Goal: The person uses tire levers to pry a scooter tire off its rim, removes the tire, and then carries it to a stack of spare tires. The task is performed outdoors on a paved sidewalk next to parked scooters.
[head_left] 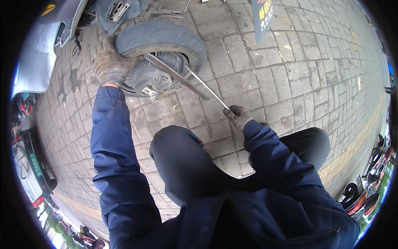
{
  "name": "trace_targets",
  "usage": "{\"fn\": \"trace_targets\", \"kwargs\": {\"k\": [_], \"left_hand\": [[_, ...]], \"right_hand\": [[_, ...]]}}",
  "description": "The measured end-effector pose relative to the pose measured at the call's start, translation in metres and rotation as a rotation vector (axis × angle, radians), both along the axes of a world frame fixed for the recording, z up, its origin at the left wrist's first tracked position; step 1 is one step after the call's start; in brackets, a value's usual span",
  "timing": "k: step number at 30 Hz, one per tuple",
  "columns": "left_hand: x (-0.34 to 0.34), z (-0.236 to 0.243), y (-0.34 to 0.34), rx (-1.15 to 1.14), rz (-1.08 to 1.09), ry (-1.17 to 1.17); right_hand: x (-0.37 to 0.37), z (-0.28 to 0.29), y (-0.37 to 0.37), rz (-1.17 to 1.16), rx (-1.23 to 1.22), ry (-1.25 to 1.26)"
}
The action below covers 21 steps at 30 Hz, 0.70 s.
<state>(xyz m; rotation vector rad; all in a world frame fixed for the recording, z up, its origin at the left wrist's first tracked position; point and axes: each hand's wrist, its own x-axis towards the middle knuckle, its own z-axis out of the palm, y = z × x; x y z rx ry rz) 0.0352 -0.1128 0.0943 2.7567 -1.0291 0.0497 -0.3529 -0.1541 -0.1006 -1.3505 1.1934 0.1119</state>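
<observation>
Brick paving [304,68], tyre [157,37], right hand [239,118] gripping lever [209,90]

Grey brick paving [298,68], stained in patches; yellowish band [352,146] at right; daylight.

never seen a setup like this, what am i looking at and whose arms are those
This is one view from a fisheye camera on someone's head, looking down, so straight edges bend. The dark blue fabric sleeves are the wearer's own. The left hand, in a grey-brown knit glove, rests against a black rubber tyre. The right hand, also gloved, grips a thin silver metal rod reaching to the wheel. A flat dark metal bar also sticks out there. Below is grey brick paving.
</observation>
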Motion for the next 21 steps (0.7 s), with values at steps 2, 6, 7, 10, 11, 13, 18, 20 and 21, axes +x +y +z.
{"fn": "trace_targets", "kwargs": {"k": [2, 6, 7, 10, 11, 13, 18, 20, 21], "left_hand": [[-0.001, 0.0, 0.001, -0.022, -0.003, -0.001], [-0.001, -0.001, 0.002, -0.038, -0.007, -0.014], [-0.001, -0.001, 0.002, -0.04, 0.008, -0.018], [0.0, 0.0, 0.001, 0.015, 0.035, -0.093], [0.0, 0.0, 0.001, 0.007, 0.036, -0.068], [0.0, -0.001, 0.002, -0.006, 0.066, 0.004], [0.001, -0.012, 0.004, -0.081, -0.019, -0.117], [0.004, -0.016, 0.003, -0.102, -0.011, -0.112], [0.006, -0.018, 0.002, -0.089, -0.008, -0.108]], "right_hand": [[-0.002, 0.016, -0.031, 0.129, 0.005, -0.083], [-0.015, 0.048, -0.072, 0.17, 0.096, 0.021], [-0.014, 0.055, -0.077, 0.162, 0.103, 0.093], [-0.004, 0.07, -0.095, 0.231, 0.108, 0.094], [0.001, 0.073, -0.103, 0.278, 0.119, 0.091], [0.01, 0.075, -0.123, 0.319, 0.099, 0.135], [0.028, 0.066, -0.132, 0.376, -0.02, 0.245], [0.032, 0.064, -0.124, 0.408, 0.014, 0.277], [0.033, 0.065, -0.125, 0.406, -0.053, 0.203]]}}
